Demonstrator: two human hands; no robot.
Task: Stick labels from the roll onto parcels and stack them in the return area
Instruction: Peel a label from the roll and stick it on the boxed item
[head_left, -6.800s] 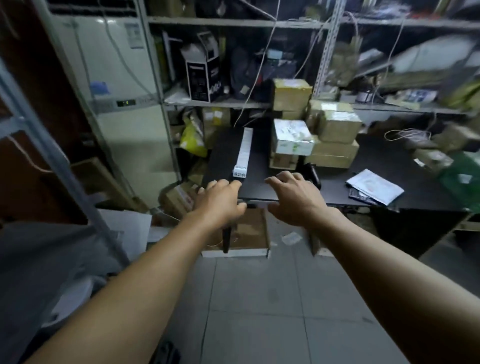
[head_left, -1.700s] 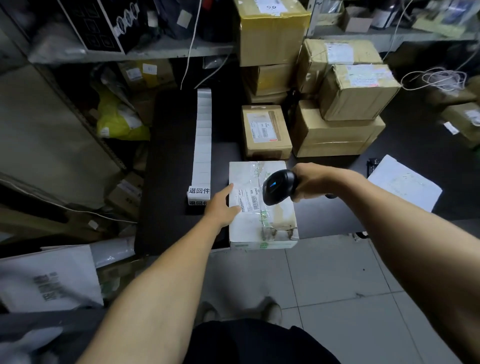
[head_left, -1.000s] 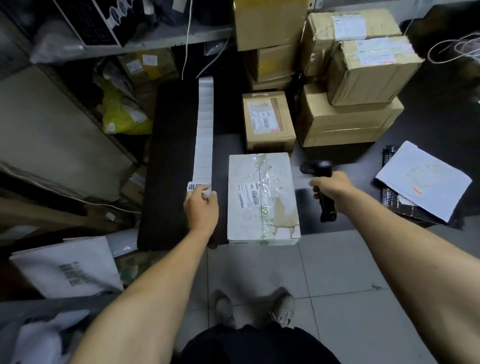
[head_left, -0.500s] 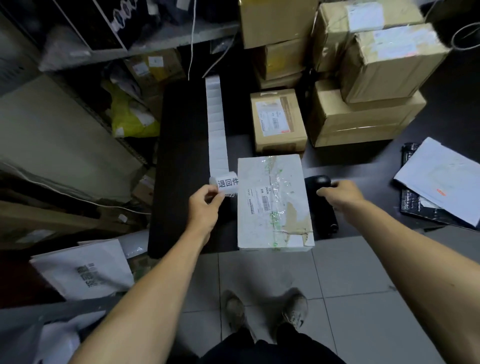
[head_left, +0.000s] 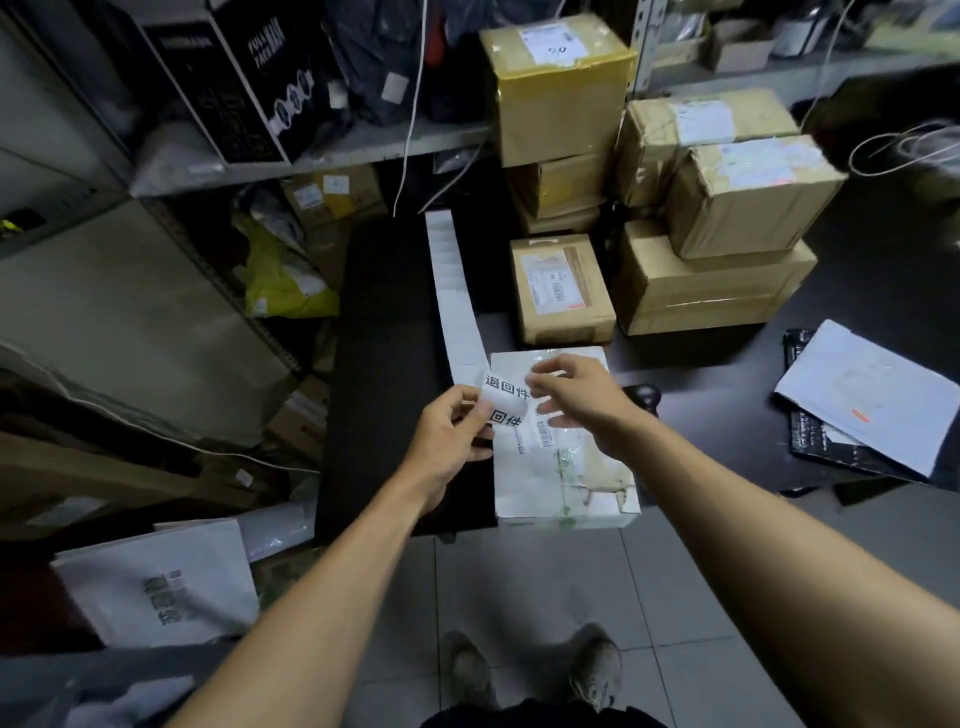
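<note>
the left hand (head_left: 451, 435) pinches the free end of the label strip (head_left: 456, 312) between thumb and fingers, lifted just beside the left edge of the white parcel (head_left: 563, 470). the right hand (head_left: 574, 400) hovers over the far half of that parcel with its fingers loosely spread, the fingertips (head_left: 537, 383) reaching for the printed label (head_left: 505, 387); whether they already touch it i cannot tell. the white parcel lies flat at the near edge of the dark surface (head_left: 384, 364), its front face flush with or slightly past that edge. likely risks: the label could tear or peel crooked if pulled across the backing, fold onto itself and stick to the fingers, or land over the parcel's barcode (head_left: 544, 434); a firm press near the front could nudge the parcel off the edge onto the floor. the strip runs from the parcel's far left corner away toward the shelving. beyond the parcel sits a small brown box (head_left: 561, 288), with stacked cartons (head_left: 711, 228) behind and to its right. left of the parcel the surface offers open room; to its right lie a black scanner (head_left: 644, 397) and, well apart, papers (head_left: 872, 395).
</note>
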